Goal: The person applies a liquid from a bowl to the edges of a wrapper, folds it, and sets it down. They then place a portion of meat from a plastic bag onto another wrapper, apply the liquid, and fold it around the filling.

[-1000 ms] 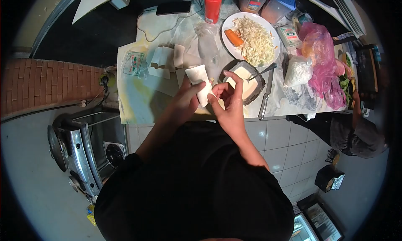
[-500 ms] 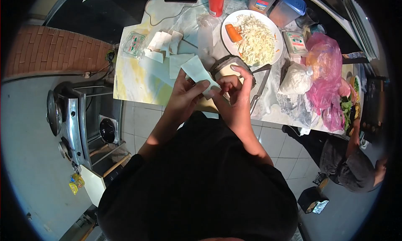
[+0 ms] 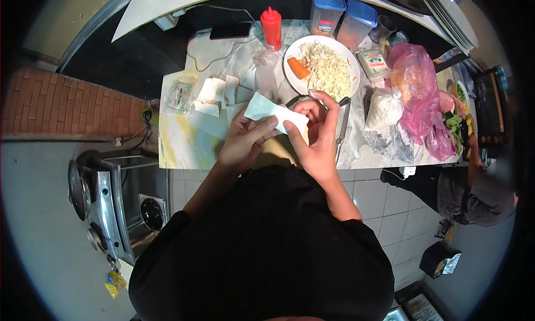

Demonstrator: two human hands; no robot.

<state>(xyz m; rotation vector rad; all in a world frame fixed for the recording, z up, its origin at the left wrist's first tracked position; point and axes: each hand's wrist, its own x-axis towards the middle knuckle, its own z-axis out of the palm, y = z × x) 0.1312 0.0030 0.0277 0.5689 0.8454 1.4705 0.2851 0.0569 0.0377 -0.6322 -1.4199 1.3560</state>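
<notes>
Both hands hold a thin pale wrapper sheet (image 3: pixel 267 108) above the table's front edge. My left hand (image 3: pixel 243 144) pinches its lower edge between thumb and fingers. On the right end, my right hand (image 3: pixel 316 144) presses its thumb against the sheet, with its other fingers curled and raised behind. More cut wrapper pieces (image 3: pixel 214 92) lie in a loose pile beyond my left hand. Behind my right hand, a dark-rimmed round thing is mostly hidden. A knife (image 3: pixel 343 125) lies just right of that hand.
A white plate (image 3: pixel 287 76) bears shredded pale vegetable (image 3: pixel 330 70) and a carrot piece (image 3: pixel 298 68). Behind stand a red squeeze bottle (image 3: pixel 271 30) and blue-lidded containers (image 3: pixel 356 24). Rightward are a bag of white powder (image 3: pixel 383 107), a pink plastic bag (image 3: pixel 412 87) and another person (image 3: pixel 468 195).
The held wrapper has turned from a steep slant to nearly level, its right end higher. My right thumb lies flatter on it. The camera view has tilted up, so the table appears lower.
</notes>
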